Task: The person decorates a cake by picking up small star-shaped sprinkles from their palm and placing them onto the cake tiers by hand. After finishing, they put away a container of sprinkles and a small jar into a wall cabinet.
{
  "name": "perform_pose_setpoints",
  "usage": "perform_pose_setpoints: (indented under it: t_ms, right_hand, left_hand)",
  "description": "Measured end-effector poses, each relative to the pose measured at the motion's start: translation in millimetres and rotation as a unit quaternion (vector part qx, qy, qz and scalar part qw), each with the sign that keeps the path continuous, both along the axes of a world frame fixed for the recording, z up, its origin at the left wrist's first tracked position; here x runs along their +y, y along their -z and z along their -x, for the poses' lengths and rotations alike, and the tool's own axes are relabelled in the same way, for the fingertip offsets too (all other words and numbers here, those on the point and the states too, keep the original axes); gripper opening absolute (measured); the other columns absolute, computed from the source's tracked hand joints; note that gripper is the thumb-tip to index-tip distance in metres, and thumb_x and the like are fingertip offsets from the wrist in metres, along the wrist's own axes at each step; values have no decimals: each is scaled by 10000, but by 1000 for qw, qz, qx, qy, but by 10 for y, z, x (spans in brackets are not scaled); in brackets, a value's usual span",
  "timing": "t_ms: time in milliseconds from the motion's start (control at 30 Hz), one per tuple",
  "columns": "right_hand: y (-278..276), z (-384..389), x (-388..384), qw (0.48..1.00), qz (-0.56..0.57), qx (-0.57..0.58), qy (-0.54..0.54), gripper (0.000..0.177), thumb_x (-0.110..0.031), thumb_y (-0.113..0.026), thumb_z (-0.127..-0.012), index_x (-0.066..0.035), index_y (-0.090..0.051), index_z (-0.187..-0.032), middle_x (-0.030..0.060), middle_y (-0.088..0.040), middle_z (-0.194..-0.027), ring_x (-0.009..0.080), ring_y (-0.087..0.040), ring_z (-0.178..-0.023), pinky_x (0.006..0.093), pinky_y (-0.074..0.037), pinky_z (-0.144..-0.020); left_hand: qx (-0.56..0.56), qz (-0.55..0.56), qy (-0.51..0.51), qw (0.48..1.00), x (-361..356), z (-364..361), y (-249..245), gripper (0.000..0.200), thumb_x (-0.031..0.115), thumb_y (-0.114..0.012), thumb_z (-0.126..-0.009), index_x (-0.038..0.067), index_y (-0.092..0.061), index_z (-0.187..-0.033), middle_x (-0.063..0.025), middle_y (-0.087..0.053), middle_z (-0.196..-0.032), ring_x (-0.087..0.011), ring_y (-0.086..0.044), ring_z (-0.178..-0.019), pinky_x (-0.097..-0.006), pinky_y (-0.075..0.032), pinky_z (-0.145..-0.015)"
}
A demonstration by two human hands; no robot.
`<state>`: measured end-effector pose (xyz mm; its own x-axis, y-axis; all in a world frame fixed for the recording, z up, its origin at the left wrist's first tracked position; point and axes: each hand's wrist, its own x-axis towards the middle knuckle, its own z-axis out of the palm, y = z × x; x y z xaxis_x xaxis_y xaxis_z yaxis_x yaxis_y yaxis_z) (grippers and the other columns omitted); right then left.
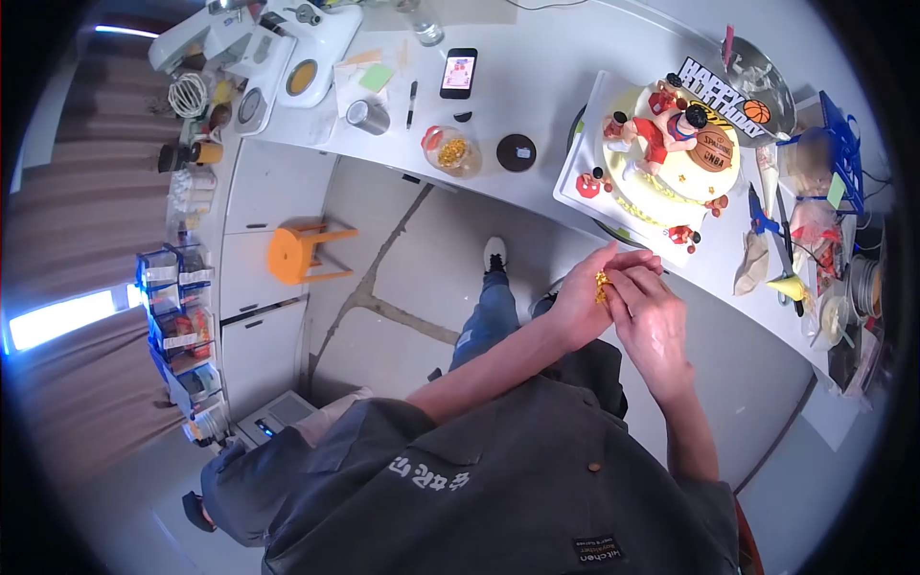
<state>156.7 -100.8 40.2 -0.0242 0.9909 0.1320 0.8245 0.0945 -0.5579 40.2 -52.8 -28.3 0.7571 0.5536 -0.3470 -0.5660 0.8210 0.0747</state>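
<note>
My left hand (582, 302) is cupped palm up at the table's edge, just below the cake, and small gold pieces (602, 287) lie in it. Over that palm, my right hand (654, 321) has its fingers bent and pinched at the gold pieces; its fingertips are partly hidden. Beyond my hands stands a pale yellow birthday cake (628, 187) on a white board (578, 182). Basketball player figures (671, 134), a brown basketball (713, 150) and a "Happy Birthday" topper (721, 96) decorate it. More gold pieces fill a clear cup (453, 153) further left.
On the white table are a phone (459, 74), a dark round disc (517, 152), a metal can (368, 117) and a pen (412, 103). A metal bowl (762, 81), piping bags (751, 261) and tools crowd the right. An orange stool (297, 253) stands on the floor.
</note>
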Motion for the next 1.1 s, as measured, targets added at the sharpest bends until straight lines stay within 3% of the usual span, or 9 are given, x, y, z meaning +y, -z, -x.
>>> perform_pose_setpoints:
  t_ms: [567,767,867,1100]
  right_hand:
    - [189,95,-138,996,33,77,-24,132,-7,-684,-922,1,-735,-1043,137,-714,-994,336,-716,-868,408,-582,-753]
    - [259,125,-133,988,-17,143,51,101,-43,-686,-949,3,-727,-1028,141,-731,-948,332,-728,-812,399,-589,-716]
    - [229,43,-118,985,-18,129,115,99,-24,-702,-936,14,-724,-1025,145,-736,-941,325,-734,-812,387,-587,-705]
    - [179,-276,131,958,-86,84,262,121,-36,-759,-914,10,-746,-1025,117,-735,-854,170,-658,-645,287,-515,-575]
  left_hand:
    - [50,27,-47,997,-239,230,96,524,359,-360,-1124,-74,-600,-1295,-184,-640,-1318,-284,-581,-1279,-427,-409,-1155]
    - [21,28,-20,999,-256,377,273,521,364,-367,-1122,-62,-538,-1369,-163,-614,-1360,-271,-544,-1325,-421,-382,-1171]
    - [115,108,8,987,-163,416,228,570,343,-383,-1116,-129,-434,-1432,-254,-509,-1480,-341,-451,-1432,-470,-301,-1255]
    - [126,123,40,984,28,730,367,616,317,-399,-1117,-166,-316,-1491,-325,-419,-1523,-391,-414,-1461,-481,-341,-1251]
